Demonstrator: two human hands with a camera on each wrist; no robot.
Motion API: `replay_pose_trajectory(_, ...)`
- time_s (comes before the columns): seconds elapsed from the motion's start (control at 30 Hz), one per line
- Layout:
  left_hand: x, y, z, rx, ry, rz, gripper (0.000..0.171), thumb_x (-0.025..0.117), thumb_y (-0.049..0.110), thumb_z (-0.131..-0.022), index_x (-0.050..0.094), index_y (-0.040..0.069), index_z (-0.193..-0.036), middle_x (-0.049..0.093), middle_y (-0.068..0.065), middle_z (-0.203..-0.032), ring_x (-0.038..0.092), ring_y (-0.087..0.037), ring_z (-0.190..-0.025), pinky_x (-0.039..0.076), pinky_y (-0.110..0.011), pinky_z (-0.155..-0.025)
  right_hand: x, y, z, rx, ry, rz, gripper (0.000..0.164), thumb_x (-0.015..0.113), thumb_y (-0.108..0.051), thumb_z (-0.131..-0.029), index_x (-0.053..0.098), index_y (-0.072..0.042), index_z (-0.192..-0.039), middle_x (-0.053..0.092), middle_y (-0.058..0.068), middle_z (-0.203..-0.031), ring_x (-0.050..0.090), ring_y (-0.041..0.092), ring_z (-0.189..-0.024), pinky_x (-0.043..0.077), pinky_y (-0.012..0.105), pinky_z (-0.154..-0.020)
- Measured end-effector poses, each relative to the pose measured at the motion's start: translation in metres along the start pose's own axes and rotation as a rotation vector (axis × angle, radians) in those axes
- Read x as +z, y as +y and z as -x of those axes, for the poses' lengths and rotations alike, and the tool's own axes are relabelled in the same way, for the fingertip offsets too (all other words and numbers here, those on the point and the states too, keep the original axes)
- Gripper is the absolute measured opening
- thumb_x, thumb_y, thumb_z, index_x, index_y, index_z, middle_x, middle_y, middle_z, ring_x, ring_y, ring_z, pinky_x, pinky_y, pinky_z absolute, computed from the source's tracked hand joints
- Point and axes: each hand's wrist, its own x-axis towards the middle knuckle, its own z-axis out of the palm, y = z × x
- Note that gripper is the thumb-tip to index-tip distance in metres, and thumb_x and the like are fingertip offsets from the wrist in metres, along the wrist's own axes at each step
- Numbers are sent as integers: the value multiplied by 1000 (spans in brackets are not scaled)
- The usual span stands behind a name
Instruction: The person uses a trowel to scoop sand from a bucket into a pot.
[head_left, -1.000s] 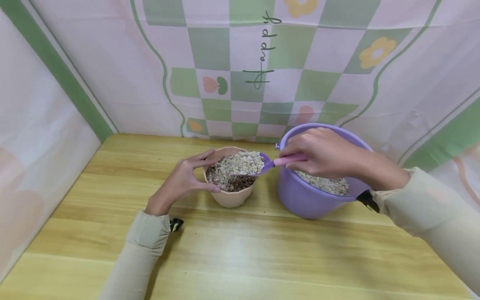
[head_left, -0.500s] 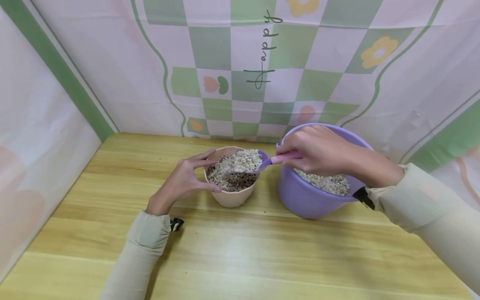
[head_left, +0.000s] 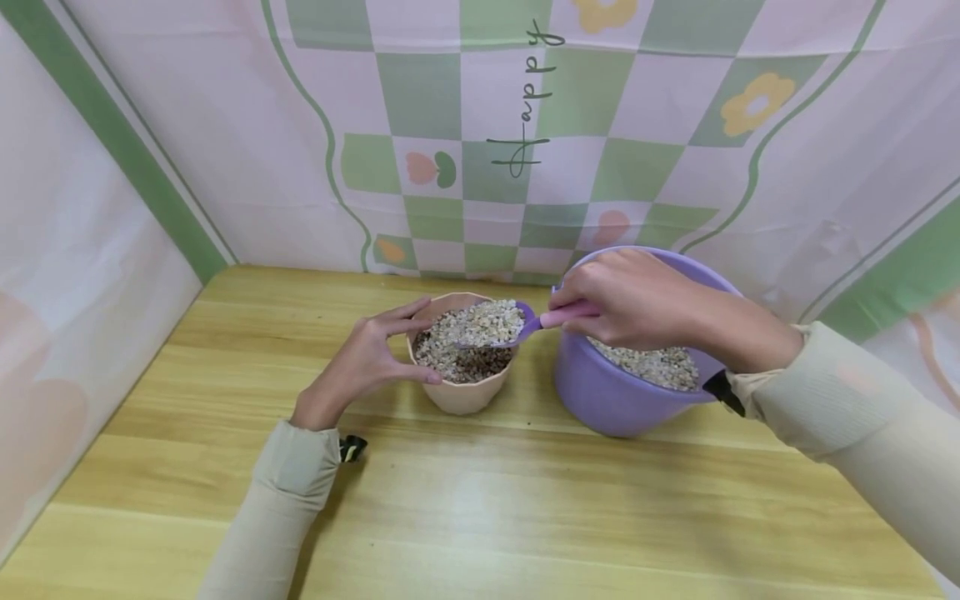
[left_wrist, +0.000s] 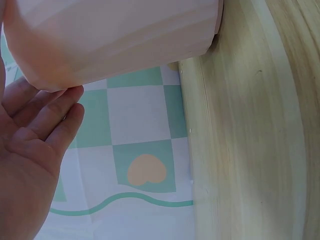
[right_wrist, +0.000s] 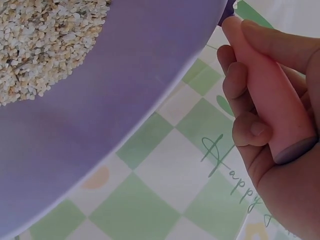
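A peach flowerpot (head_left: 467,398) with a faceted rim stands on the table, dark and pale grit inside. My left hand (head_left: 362,358) holds it from the left, thumb at the near rim and index finger across the far side; in the left wrist view other fingers (left_wrist: 65,112) touch its wall. My right hand (head_left: 637,302) grips the pink handle (right_wrist: 270,95) of a small purple trowel (head_left: 529,323), fingers curled round it. The blade, heaped with pale gravel (head_left: 491,321), lies over the pot's opening. Beneath the right hand is a purple bucket (head_left: 600,400) of the same gravel.
Bucket and pot stand side by side near the back of the wooden table (head_left: 465,517), a narrow gap between them. A checkered fabric backdrop (head_left: 491,179) rises behind the table's back edge. Another cloth panel (head_left: 82,300) closes the left side.
My right hand and the trowel have shifted slightly left, bringing the loaded blade further over the pot. The left hand and pot have stayed in place.
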Motion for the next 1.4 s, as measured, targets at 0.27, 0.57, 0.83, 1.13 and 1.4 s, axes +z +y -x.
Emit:
replay_pose_trajectory(0.27, -1, 0, 1, -6, -1, 7, 81, 91, 50, -63, 67, 4, -126, 44, 1, -152, 43, -28, -139, 35, -45, -114, -4, -5, -4, 27, -61, 2, 13, 74, -20, -90, 73, -27, -79, 54, -15, -62, 44, 6, -54, 41, 27, -51)
replay_pose_trajectory(0.57, -1, -1, 1, -8, -4, 7, 82, 90, 51, -63, 67, 5, -127, 44, 2, -152, 42, -28, -139, 35, -46, -114, -5, -9, -9, -14, -88, 36, 28, 70, -23, -94, 63, -26, -67, 45, -13, -55, 38, 5, -51, 35, 26, -47)
replay_pose_trajectory(0.83, -1, -1, 0, -14, -10, 6, 82, 89, 52, -64, 66, 5, -128, 43, 2, -153, 41, -27, -140, 35, -46, -115, -9, -11, -11, -28, -87, 57, 31, 68, -23, -96, 64, -24, -66, 46, -13, -54, 37, 4, -47, 34, 24, -43)
replay_pose_trajectory(1.13, 0, -2, 0, -8, -7, 11, 81, 91, 47, -64, 66, 3, -127, 44, 1, -153, 42, -28, -139, 35, -46, -115, -15, -14, -12, -44, -90, 102, 42, 67, -23, -96, 49, -23, -58, 39, -11, -53, 34, 6, -48, 31, 25, -45)
replay_pose_trajectory(1.4, 0, -2, 0, 1, 2, 0, 79, 92, 47, -63, 67, 4, -126, 44, 0, -152, 42, -29, -139, 35, -46, -114, -25, -14, -11, -32, -94, 149, 36, 70, -23, -94, 56, -25, -61, 40, -13, -51, 38, 6, -48, 35, 28, -46)
